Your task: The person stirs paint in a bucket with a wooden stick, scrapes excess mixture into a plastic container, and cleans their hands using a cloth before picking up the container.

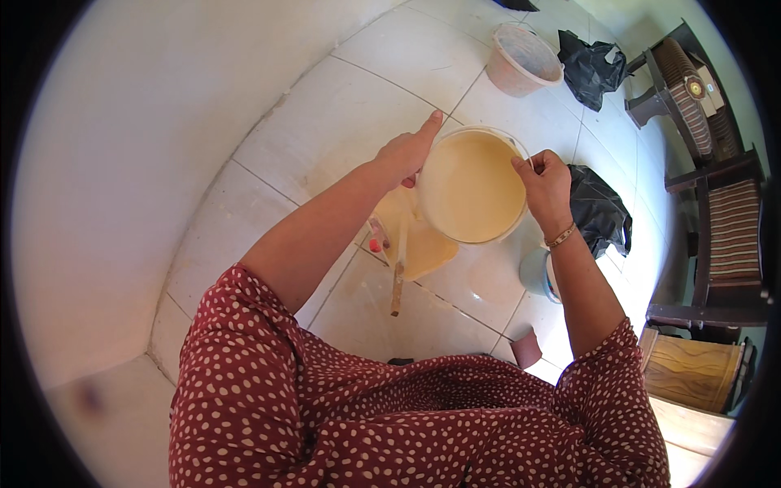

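Above a white tiled floor [342, 122], the left hand [403, 156] and right hand [543, 183] both grip the rim of a round white plastic bucket of cream-coloured liquid [472, 187].

I hold the bucket [472, 187] between my left hand [404, 156] and right hand [543, 183]; a stick [398, 281] lies below, another tub [523, 58] far behind.
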